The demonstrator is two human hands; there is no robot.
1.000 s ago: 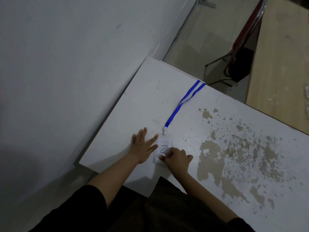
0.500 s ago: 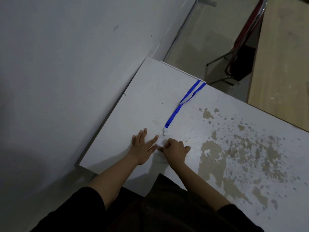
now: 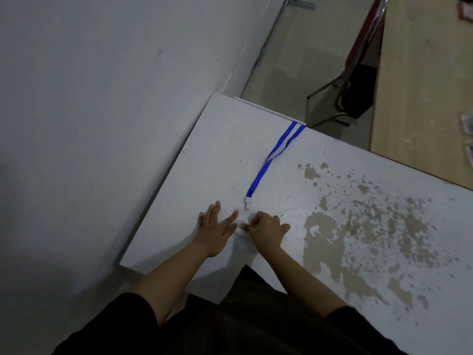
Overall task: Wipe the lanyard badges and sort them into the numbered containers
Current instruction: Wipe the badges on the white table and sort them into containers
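**Two hands on a badge at the near edge of a worn white table**

A white table [image 3: 256, 155] fills most of the view, its surface peeled in brown patches toward the right. To its left runs a pale grey wall [image 3: 89, 98]; beyond its far edge lies a beige floor, where a red-framed chair [image 3: 358, 73] stands beside a wooden tabletop [image 3: 422, 85].

A blue lanyard [image 3: 266, 167] stretches across the white table from the far edge, where its two straps run side by side, down to a white clip [image 3: 247, 202] near the hands.

The left hand [image 3: 216, 230] lies flat on the table, fingers straight and spread, the thumb reaching toward the right hand. The right hand [image 3: 266, 230] has its fingers curled, knuckles up, pressing down on something pale; whether it holds a cloth cannot be told.

The badge [image 3: 243, 217] lies just below the clip, between and under the two hands. It is blurred and almost the same colour as the table, so only a pale patch of it shows.

Dark sleeves cover both upper arms at the bottom of the view.
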